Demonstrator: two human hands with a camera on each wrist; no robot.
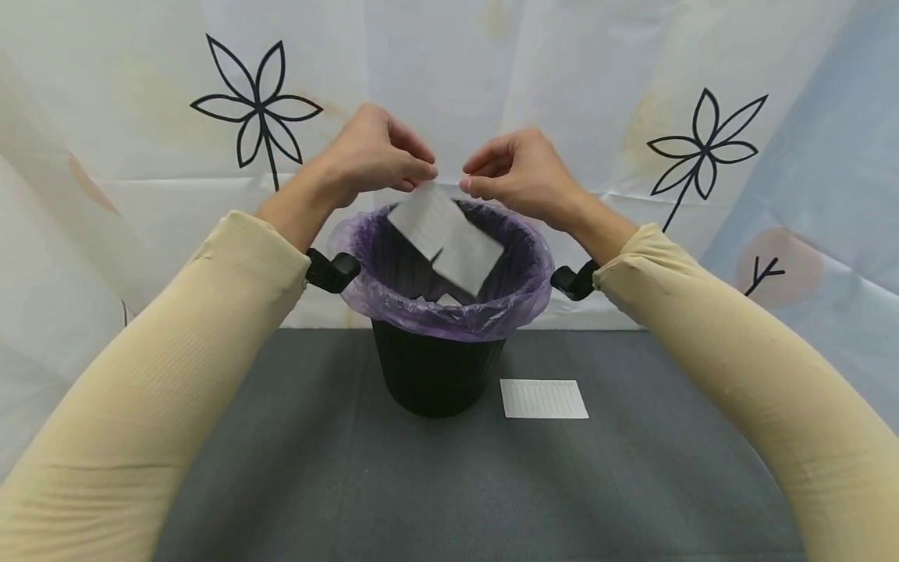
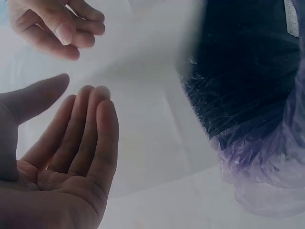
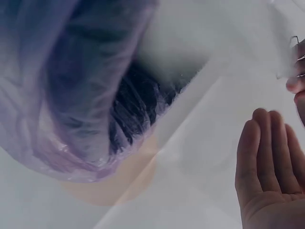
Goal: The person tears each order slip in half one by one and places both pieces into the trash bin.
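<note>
My left hand (image 1: 382, 152) hangs above the left rim of a black bin (image 1: 438, 371) lined with a purple bag (image 1: 449, 316). Its thumb and fingers stand apart in the left wrist view, holding nothing. Two blurred pieces of white paper, an upper one (image 1: 424, 221) and a lower one (image 1: 469, 255), are in the air over the bin's mouth. The upper one's top corner lies just below the left fingertips. Above the right rim is my right hand (image 1: 523, 172), its fingers fairly straight in the right wrist view with nothing in them.
A lined white card (image 1: 544, 399) lies on the grey table (image 1: 435, 484), right of the bin. Small white scraps (image 1: 447, 300) show inside the bag. Black handles stick out at the bin's left (image 1: 333, 271) and right (image 1: 573, 281). Behind hangs a flower-printed cloth (image 1: 449, 62).
</note>
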